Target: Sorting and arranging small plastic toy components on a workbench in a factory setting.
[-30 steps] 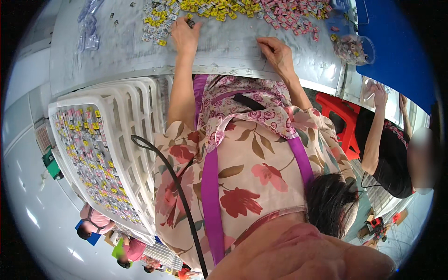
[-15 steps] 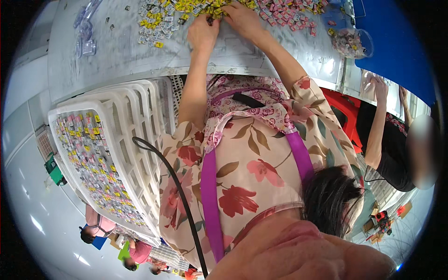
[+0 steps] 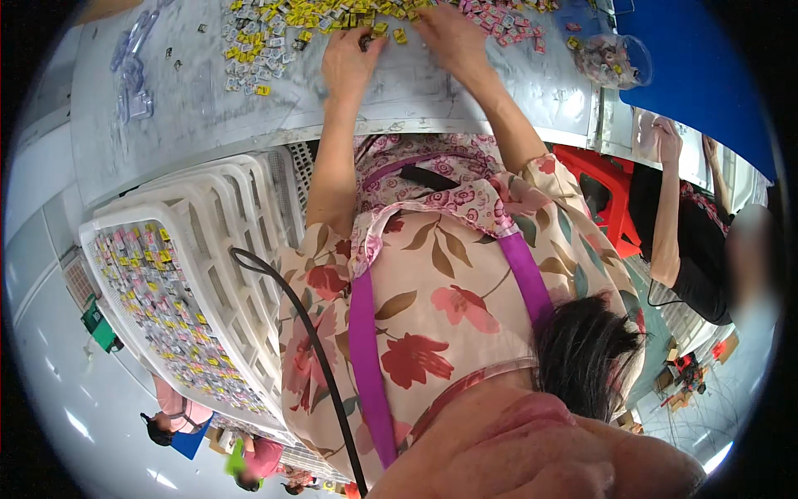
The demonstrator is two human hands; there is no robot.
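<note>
Small yellow tile-like pieces [image 3: 324, 15] lie heaped at the far side of the grey table, with white ones [image 3: 249, 58] at their left and pink ones [image 3: 503, 23] at their right. My left hand [image 3: 347, 65] rests at the near edge of the yellow heap. Its fingers are curled closed around a small dark piece [image 3: 364, 41], largely hidden by them. Across a gap, my right hand [image 3: 455, 41] reaches to the heap with its fingers stretched out, and nothing shows in them. A single yellow piece [image 3: 400, 36] lies between the two hands.
Clear plastic packaging [image 3: 133, 75] lies at the table's left. At the right stands a clear round tub [image 3: 613, 62] of mixed pieces, beside a blue panel [image 3: 698, 83]. Stacked white crates [image 3: 199, 224] stand below left. A co-worker's arm [image 3: 665, 208] is at the right.
My hands were close together over the yellow pieces; now they are farther apart, the right one shifted rightward. A yellow piece now shows between them. The whole view has shifted slightly.
</note>
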